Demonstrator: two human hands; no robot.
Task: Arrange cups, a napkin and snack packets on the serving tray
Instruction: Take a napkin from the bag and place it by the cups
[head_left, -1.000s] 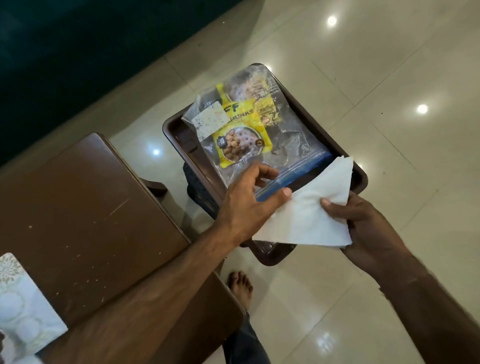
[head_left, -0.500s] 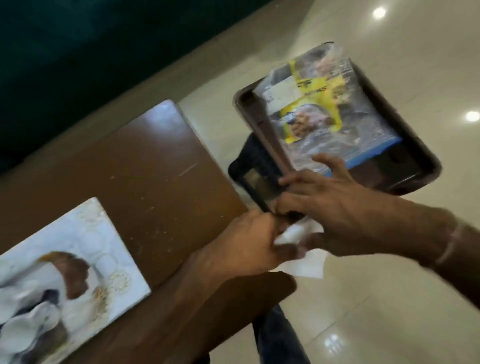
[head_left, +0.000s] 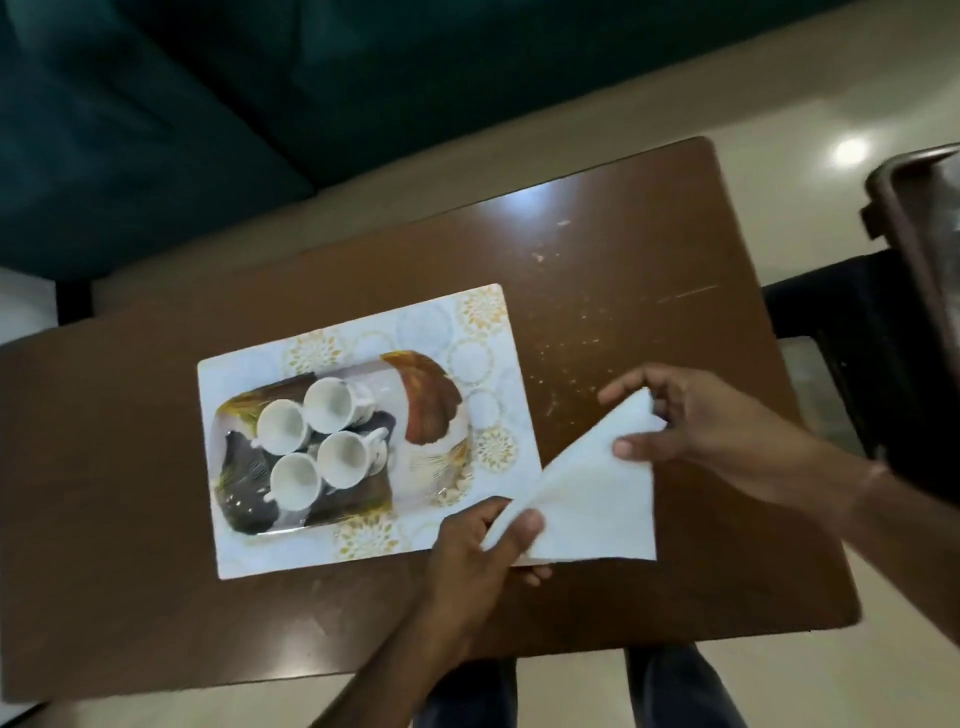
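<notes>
Napkin's come over from the side tray and is now hanging over the table

Both hands are holding the white napkin (head_left: 587, 499), folded into a triangle: left hand (head_left: 475, 556) fingers pinching the near-left corner, right hand (head_left: 696, 421) fingers clamping the top point. It's hovering just right of the patterned serving tray (head_left: 363, 540), where four white cups (head_left: 322, 436) are already sitting. Next move is probably laying it flat on the tray's bare right side.

Over the brown wooden desk (head_left: 156, 467), both hands, left (head_left: 478, 561) and right (head_left: 696, 421), pinch a folded white paper napkin (head_left: 592, 499) just beside the patterned white rectangular serving tray (head_left: 498, 374) carrying four white ceramic cups (head_left: 322, 441).
</notes>
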